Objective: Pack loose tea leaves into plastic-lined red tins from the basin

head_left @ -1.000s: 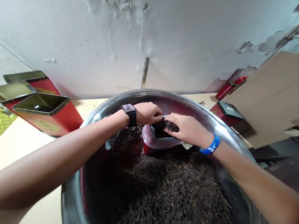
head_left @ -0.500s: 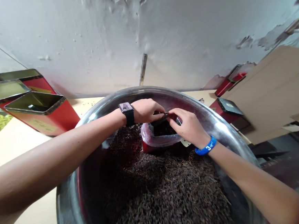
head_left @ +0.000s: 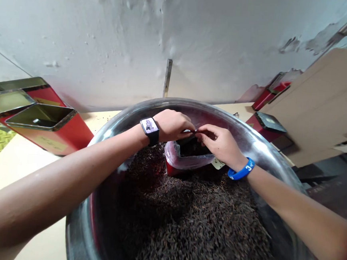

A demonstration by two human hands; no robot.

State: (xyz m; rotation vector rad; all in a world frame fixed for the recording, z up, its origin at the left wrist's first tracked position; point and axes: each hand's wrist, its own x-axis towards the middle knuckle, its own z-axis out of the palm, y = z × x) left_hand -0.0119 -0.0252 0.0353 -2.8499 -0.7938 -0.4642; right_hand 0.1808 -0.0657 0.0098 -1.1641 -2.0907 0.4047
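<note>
Plastic bag (head_left: 185,163) lines a red tin (head_left: 172,171) that stands half sunk in dark tea leaves (head_left: 190,227) at the far side of the steel basin (head_left: 110,131); the bag holds tea too. The left grip (head_left: 173,126), with a smartwatch (head_left: 149,126) at its wrist, is pinched shut on the bag's far edge. The right grip (head_left: 223,144), with a blue wristband (head_left: 242,171) behind it, pinches the same edge just beside it. Left of the basin, three open red tins (head_left: 50,130) sit on the worktop (head_left: 23,162).
</note>
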